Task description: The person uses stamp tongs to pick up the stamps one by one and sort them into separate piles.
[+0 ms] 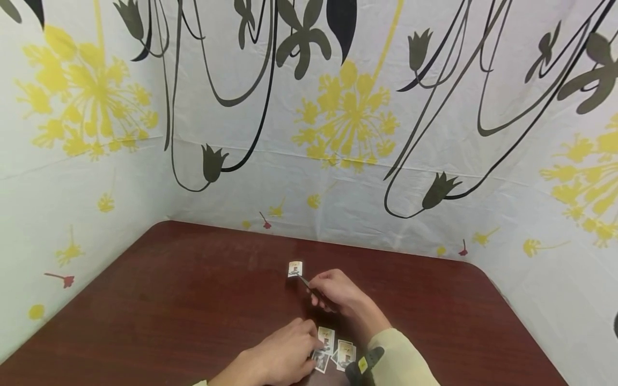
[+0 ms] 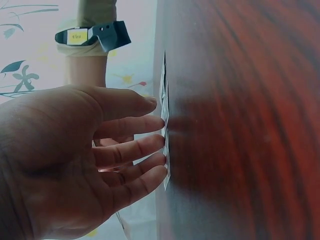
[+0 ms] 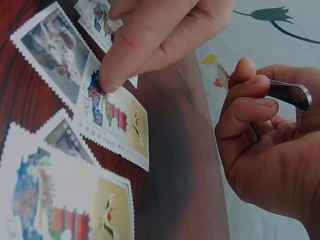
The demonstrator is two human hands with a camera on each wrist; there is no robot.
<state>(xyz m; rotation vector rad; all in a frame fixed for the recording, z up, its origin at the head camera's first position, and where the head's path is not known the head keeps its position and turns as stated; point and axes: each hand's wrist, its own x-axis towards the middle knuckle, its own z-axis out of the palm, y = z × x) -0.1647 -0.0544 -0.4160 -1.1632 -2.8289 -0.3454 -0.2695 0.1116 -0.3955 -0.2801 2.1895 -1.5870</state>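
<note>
My right hand (image 1: 335, 292) grips dark metal tweezers (image 1: 317, 295), whose tips meet the lower edge of a small postage stamp (image 1: 295, 267) beyond the hand. Whether that stamp is lifted off the table cannot be told. In the right wrist view, the rounded end of the tweezers shows above the curled fingers. Nearer the body, my left hand (image 1: 285, 351) touches a stamp (image 3: 117, 115) with a fingertip, its fingers loosely extended. A darker stamp (image 3: 55, 47) lies partly under that one. Beside them, another stamp (image 1: 345, 354) overlaps a second pair's corner (image 3: 65, 135).
The stamps lie on a reddish-brown wooden table (image 1: 193, 300) with rounded far corners. White cloth (image 1: 270, 198) printed with flowers and vines hangs around its far side and flanks. A black strap (image 1: 364, 365) with a yellow label circles the right sleeve.
</note>
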